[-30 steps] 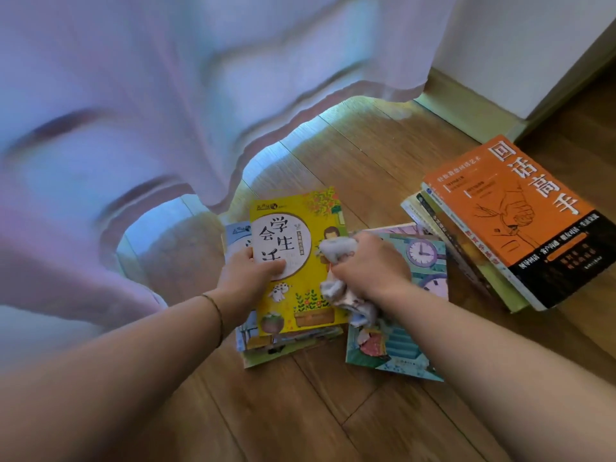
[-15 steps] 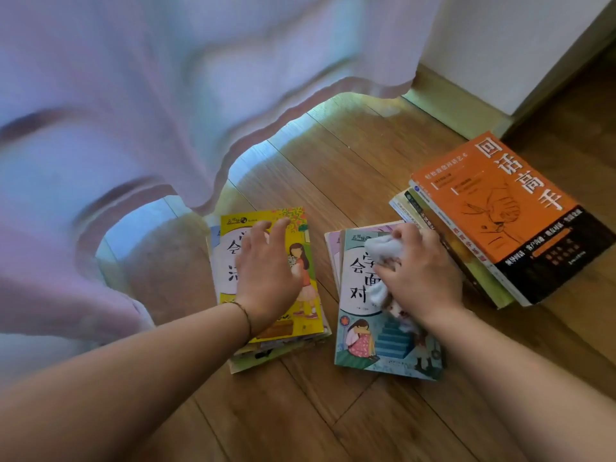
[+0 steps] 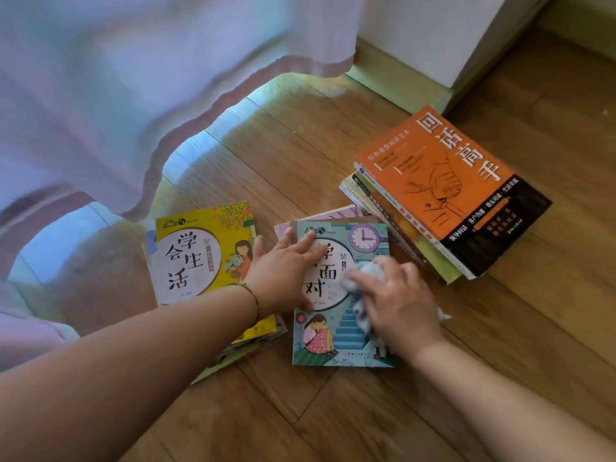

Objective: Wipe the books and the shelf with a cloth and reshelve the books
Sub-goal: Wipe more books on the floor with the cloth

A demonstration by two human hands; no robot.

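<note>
A teal book (image 3: 336, 341) with a clock on its cover lies on the wooden floor, on top of a pink one. My left hand (image 3: 283, 271) rests flat on the teal cover's left part, fingers straight. My right hand (image 3: 400, 308) grips a crumpled white cloth (image 3: 365, 278) and presses it on the cover's right side. Left of it a yellow book (image 3: 193, 258) tops a small pile. At the right, an orange book (image 3: 443, 181) crowns a taller stack. No shelf is in view.
A pale lilac curtain (image 3: 133, 95) hangs over the floor at the back left, its hem close to the yellow book. A white wall and a skirting board (image 3: 393, 85) run along the back right. Bare wooden floor (image 3: 333, 411) lies in front of the books.
My left hand has left the yellow book and now lies on the teal one. My right hand has slid the cloth down and right across the teal cover.
</note>
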